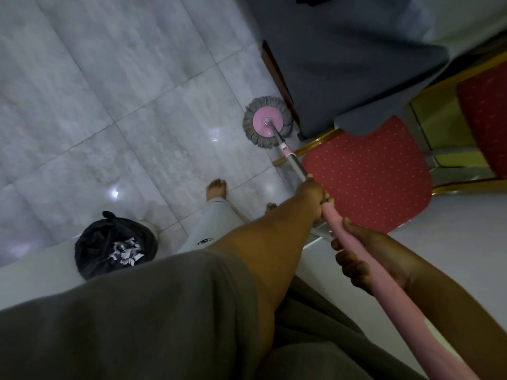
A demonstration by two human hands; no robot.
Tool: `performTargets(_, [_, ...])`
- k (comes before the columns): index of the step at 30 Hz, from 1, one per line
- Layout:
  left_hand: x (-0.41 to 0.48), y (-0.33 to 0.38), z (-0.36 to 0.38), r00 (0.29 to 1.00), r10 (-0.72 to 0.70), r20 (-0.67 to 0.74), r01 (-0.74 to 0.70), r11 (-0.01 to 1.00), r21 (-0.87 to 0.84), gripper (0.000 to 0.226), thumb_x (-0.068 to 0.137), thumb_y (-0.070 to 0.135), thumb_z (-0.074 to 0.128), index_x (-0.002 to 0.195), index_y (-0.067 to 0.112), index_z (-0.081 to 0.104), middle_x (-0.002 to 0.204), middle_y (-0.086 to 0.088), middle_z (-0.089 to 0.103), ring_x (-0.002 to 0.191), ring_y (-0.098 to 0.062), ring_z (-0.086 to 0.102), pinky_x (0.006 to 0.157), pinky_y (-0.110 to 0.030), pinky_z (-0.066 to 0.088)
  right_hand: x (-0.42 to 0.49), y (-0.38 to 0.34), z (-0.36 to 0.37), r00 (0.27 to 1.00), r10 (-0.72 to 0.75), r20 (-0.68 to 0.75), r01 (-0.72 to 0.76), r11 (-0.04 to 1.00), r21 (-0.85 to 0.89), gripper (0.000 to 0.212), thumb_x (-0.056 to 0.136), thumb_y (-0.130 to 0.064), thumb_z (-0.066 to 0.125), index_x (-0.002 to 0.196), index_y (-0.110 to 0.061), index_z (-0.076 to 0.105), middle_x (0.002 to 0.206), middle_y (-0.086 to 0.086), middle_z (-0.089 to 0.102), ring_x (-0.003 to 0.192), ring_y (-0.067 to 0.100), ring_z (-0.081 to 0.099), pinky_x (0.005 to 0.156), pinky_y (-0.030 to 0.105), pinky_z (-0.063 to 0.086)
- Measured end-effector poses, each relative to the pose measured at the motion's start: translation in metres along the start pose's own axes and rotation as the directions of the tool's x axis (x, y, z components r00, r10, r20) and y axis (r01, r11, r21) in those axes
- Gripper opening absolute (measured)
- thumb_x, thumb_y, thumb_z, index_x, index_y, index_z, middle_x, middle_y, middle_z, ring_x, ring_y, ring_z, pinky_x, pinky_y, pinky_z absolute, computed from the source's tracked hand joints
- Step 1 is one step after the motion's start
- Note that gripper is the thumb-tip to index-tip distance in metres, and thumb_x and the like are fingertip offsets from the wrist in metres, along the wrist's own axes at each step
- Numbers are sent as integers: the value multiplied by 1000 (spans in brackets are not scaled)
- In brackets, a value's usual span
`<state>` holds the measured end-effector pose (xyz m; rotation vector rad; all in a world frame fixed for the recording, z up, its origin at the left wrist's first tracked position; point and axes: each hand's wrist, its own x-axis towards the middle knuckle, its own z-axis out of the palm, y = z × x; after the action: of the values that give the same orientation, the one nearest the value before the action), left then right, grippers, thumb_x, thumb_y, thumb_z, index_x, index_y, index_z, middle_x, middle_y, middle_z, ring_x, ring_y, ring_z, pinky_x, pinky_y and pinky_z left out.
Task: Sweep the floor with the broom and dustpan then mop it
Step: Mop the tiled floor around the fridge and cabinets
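A spin mop has a round pink disc and a grey fringe; its head (265,121) lies flat on the pale tiled floor (115,111), beside the foot of a table draped in grey cloth. The grey and pink mop handle (411,303) runs down to the lower right. My left hand (311,194) grips the handle where the grey shaft meets the pink grip. My right hand (362,253) grips the pink part lower down. No broom or dustpan is in view.
A black-lined bin (109,248) with torn paper scraps stands at the lower left. A red dotted chair (367,174) with a gold frame sits right of the mop, a second red chair (485,111) behind it. The grey tablecloth (343,64) hangs above. My bare feet (216,189) stand on the tiles.
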<state>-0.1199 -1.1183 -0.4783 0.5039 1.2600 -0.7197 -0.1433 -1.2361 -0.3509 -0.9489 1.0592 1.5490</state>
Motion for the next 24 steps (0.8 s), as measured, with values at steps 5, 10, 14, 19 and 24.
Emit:
performTargets(5, [-3,61,-42,997,81,-1,-81,993,-89,42,105,45,33,80,18,54,50,3,34,38,-10,29,36,-14,27,26,-32,66,996,40,-78,-49,992,-118,50,86,-57,50,80,-7,57,53,6,49,33,18,47,33,23,44])
performTargets(10, [-6,137,-100,988,137,-67,-147,974,-174,41,105,45,34,82,15,50,49,1,33,41,-11,28,37,-16,26,62,-70,150,997,25,-79,-45,963,-266,50,87,-59,50,76,-10,52,49,3,46,31,13,43,33,19,39])
performTargets(14, [-13,190,-146,974,176,-141,-207,947,-246,37,106,42,33,82,15,38,56,1,32,46,-12,28,41,-22,27,91,-92,206,996,-40,-73,10,927,-374,50,93,-58,47,79,-10,50,54,2,47,35,10,44,36,16,40])
performTargets(19, [-17,187,-158,967,187,-172,-221,953,-206,40,105,44,38,78,14,37,58,0,32,46,-12,29,38,-20,27,100,-81,210,996,-62,-63,34,925,-379,50,93,-57,50,82,-9,51,56,1,47,36,9,44,38,15,40])
performTargets(24, [-7,128,-138,969,142,-200,-185,960,-211,42,104,46,39,75,16,37,56,1,31,45,-12,28,38,-21,25,86,-49,158,997,-17,-77,-15,922,-388,50,92,-58,48,80,-9,50,52,1,45,33,9,41,34,16,38])
